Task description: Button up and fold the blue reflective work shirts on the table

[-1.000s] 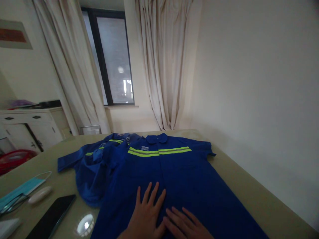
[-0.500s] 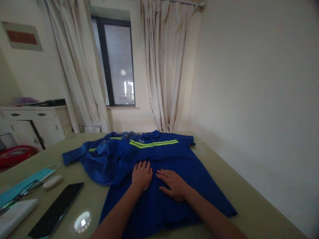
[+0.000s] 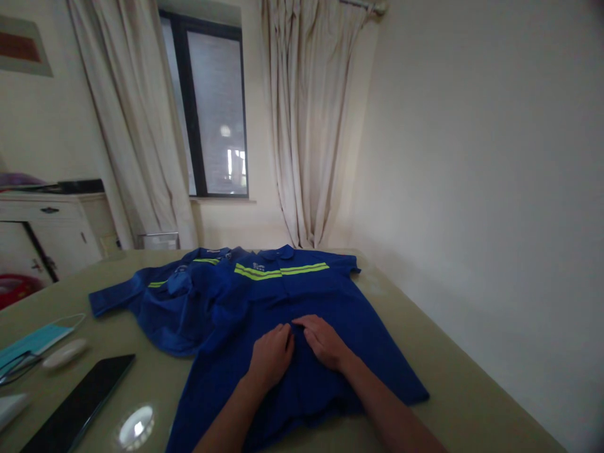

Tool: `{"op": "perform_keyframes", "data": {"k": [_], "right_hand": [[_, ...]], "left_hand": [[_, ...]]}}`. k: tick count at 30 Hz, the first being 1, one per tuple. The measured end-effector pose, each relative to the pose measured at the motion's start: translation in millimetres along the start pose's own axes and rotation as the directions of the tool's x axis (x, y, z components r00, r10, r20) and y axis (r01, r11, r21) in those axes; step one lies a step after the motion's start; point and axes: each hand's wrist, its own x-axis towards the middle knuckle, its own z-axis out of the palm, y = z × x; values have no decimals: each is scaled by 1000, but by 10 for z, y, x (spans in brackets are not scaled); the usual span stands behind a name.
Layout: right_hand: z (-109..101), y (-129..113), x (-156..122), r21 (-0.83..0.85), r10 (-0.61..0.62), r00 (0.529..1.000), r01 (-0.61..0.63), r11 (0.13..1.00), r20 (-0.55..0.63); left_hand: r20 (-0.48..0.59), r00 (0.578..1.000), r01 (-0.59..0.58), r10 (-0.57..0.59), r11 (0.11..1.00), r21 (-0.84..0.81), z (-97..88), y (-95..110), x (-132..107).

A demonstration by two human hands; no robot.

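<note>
A blue short-sleeved work shirt [image 3: 311, 290] with a yellow-green reflective stripe across the chest lies spread on the table, collar away from me. My left hand [image 3: 272, 353] rests on its middle, fingers bent and held together at the front opening. Just to the right, my right hand [image 3: 324, 340] has its fingers together, their tips meeting the left fingertips at the same strip of cloth. Both hands look closed on the shirt front; the thumbs and exact grip are mostly hidden. Against the shirt's left side lies a rumpled second blue garment [image 3: 163, 314] with similar stripes.
On the table [image 3: 465, 402], to the left, lie a black phone [image 3: 82, 402], a white oval object [image 3: 65, 353], a blue face mask [image 3: 35, 346], glasses [image 3: 21, 368] and a round shiny object [image 3: 136, 428]. A wall [image 3: 481, 189] runs along the right; curtains [image 3: 311, 126] hang behind.
Both hands have gone from lying flat with spread fingers to bent fingers drawn together at the shirt's front opening. The view has turned slightly right, shifting the scene left.
</note>
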Motion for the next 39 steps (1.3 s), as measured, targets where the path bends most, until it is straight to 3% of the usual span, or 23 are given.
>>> {"op": "perform_keyframes", "data": {"k": [3, 5, 9, 11, 14, 16, 19, 21, 23, 29, 34, 39], "right_hand": [[-25, -13, -29, 24, -8, 998, 9, 1000, -59], [-30, -19, -38, 38, -10, 997, 13, 999, -76], [-31, -10, -36, 107, 28, 995, -18, 994, -95], [-41, -10, -36, 143, 64, 992, -48, 989, -113], [-89, -48, -59, 194, 98, 984, -68, 979, -150], [-143, -105, -95, 252, 99, 980, -53, 966, -173], [-228, -216, -159, 353, 120, 975, -48, 935, -185], [-261, -282, -189, 392, 142, 974, -61, 918, -179], [-262, -326, -199, 413, 148, 973, -63, 908, -176], [-202, -327, -181, 452, 160, 975, -75, 889, -152], [-265, -354, -221, 398, 100, 991, -57, 916, -86], [-271, -424, -244, 255, 97, 995, -87, 963, -26]], "left_hand": [[23, 984, -172, 178, 972, -157, -40, -47, -71], [57, 954, -259, 294, 906, -335, -110, -75, -132], [285, 839, -261, 462, 804, -535, -251, -75, -263], [324, 826, -244, 460, 812, -531, -265, -18, -309], [237, 886, -211, 398, 803, -558, -217, 90, -318], [203, 902, -186, 381, 767, -614, -185, 120, -292], [252, 858, -175, 448, 716, -676, -191, 82, -265], [308, 807, -191, 504, 716, -671, -215, 52, -282], [333, 790, -211, 515, 738, -641, -228, 61, -324], [213, 834, -258, 510, 700, -666, -176, 214, -406], [65, 964, -121, 256, 644, -756, -130, 99, -291], [-3, 994, -66, 106, 591, -804, -27, -69, -159]]}}
